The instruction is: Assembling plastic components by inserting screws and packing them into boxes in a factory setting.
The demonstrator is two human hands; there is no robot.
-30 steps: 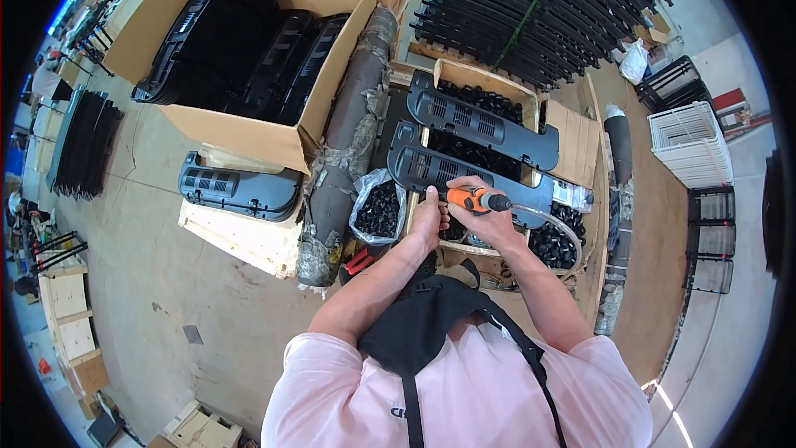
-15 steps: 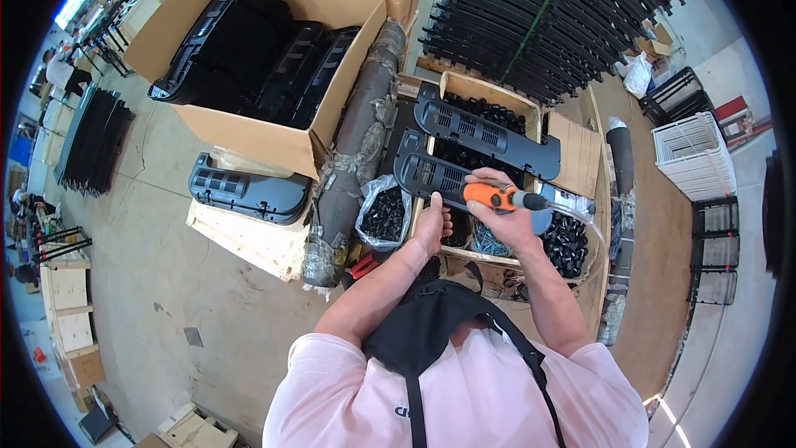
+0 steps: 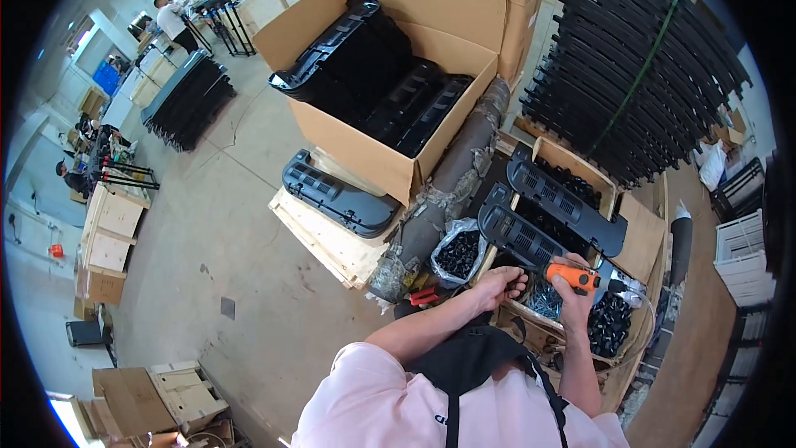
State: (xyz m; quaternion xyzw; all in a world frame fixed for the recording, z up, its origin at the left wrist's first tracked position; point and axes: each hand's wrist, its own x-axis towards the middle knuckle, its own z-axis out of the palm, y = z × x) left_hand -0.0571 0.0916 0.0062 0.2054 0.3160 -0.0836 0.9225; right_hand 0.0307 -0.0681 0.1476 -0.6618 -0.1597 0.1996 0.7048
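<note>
In my right hand (image 3: 574,309) is an orange and grey power screwdriver (image 3: 572,276), its dark nose pointing right over the parts tray. My left hand (image 3: 499,284) is beside the near edge of a dark grey vented plastic panel (image 3: 521,234), fingers curled together; whatever they pinch is too small to make out. Behind that panel lies a second one of like shape (image 3: 572,201). Both rest across the wooden parts tray (image 3: 646,340). Silvery-blue screws (image 3: 543,299) lie under my hands, and glossy black plastic pieces (image 3: 610,325) fill the right corner.
Left of the tray sits a clear bag of small black parts (image 3: 458,254), with a red-handled tool (image 3: 424,295) near it. A wrapped roll (image 3: 448,191) separates the tray from a large carton of black panels (image 3: 332,124). Black slats (image 3: 622,58) are stacked behind. People work far left.
My view has turned left, shifting the scene rightward. My left hand has come off the near panel to its front edge, fingers curled. The screwdriver has stayed in my right hand.
</note>
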